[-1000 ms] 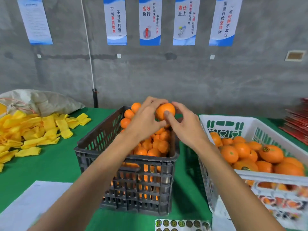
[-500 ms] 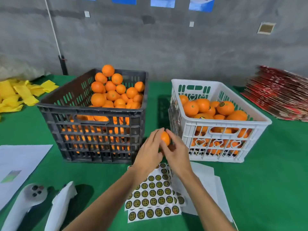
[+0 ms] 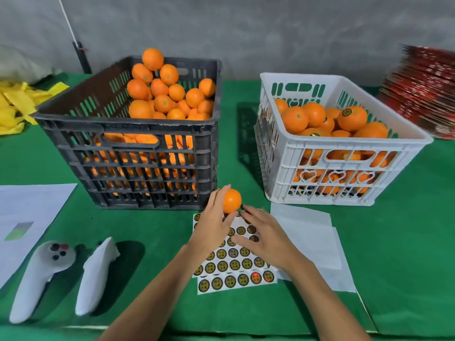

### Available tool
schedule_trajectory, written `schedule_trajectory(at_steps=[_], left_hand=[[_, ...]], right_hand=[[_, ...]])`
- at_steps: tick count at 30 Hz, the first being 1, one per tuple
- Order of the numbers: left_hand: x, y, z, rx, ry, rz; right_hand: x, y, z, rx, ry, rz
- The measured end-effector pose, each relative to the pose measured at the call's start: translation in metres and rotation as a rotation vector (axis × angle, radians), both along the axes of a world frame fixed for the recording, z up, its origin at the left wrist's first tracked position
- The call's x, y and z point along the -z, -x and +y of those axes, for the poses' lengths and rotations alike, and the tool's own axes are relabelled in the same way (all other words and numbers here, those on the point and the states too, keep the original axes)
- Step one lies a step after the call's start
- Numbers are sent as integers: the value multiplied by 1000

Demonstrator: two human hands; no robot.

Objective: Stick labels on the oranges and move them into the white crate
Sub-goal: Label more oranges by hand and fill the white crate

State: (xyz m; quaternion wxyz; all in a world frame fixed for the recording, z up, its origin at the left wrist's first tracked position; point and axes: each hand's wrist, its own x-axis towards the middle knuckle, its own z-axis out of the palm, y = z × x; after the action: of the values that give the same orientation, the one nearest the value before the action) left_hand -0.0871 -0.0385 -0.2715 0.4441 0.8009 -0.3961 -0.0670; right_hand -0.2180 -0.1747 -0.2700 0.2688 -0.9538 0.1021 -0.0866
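Observation:
My left hand grips one orange just above the far edge of a sheet of round labels lying on the green table. My right hand hovers over the sheet with fingers spread, its fingertips near the top rows of labels. A black crate piled with oranges stands behind at left. The white crate stands at right, about half full of oranges, some with labels on them.
Two white handheld controllers lie at front left beside white paper. Blank backing sheets lie right of the labels. Yellow foam nets sit at far left, a red stack at far right.
Both hands brought the orange down from above the black crate to the label sheet. My right hand has let go of the orange and moved onto the sheet.

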Motion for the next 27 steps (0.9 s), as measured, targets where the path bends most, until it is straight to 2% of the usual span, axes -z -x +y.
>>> schedule_trajectory(at_steps=[4,8,12,14,17,20,22,24,27], left_hand=[[2,-1,3,-6,58,58],[5,-1,4,-5,89,73],[5,1,6,-18,123,80],[5,1,6,-25,122,79],[5,1,6,-27,117,78],[6,1,6,-23,97,76],[6,2,7,-18,83,63],[6,1,7,-15,76,53],[6,0,8,-12,73,46]], right_hand=[[5,0,-2,-31,85,-12],[5,2,-2,47,-46,-110],[4,1,2,19,-52,-275],[4,1,4,-5,51,-350],[-1,4,6,-40,310,-428],[-8,8,9,-59,578,-388],[-10,10,11,-58,646,-354],[-10,11,12,-58,591,-342],[-7,13,11,-21,324,-283]])
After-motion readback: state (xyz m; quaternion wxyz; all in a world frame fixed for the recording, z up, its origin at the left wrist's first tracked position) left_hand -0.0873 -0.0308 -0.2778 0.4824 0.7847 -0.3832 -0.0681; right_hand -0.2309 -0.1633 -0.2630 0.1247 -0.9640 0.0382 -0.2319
